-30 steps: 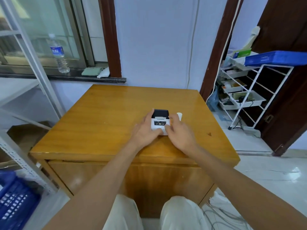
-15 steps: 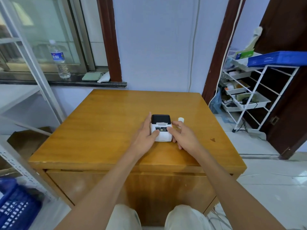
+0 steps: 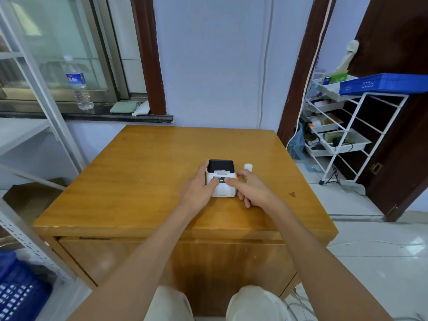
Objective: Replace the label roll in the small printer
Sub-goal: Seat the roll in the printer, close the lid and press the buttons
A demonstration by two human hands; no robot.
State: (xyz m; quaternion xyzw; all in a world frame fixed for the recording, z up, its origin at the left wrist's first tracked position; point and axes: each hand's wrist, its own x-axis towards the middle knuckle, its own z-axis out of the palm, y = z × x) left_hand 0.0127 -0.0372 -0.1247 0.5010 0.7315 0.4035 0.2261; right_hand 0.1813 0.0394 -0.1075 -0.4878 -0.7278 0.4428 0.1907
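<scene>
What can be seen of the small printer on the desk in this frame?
The small printer is a compact box, white in front with a black rear top, seemingly plastic. A pale label strip crosses the seam and a small green light glows on its top panel. An orange tab shows on its right edge. It sits upright and closed on the wooden desk, near the middle. The left hand cups its left side, thumb on top; the right hand touches its right side, a fingertip on the panel.
</scene>
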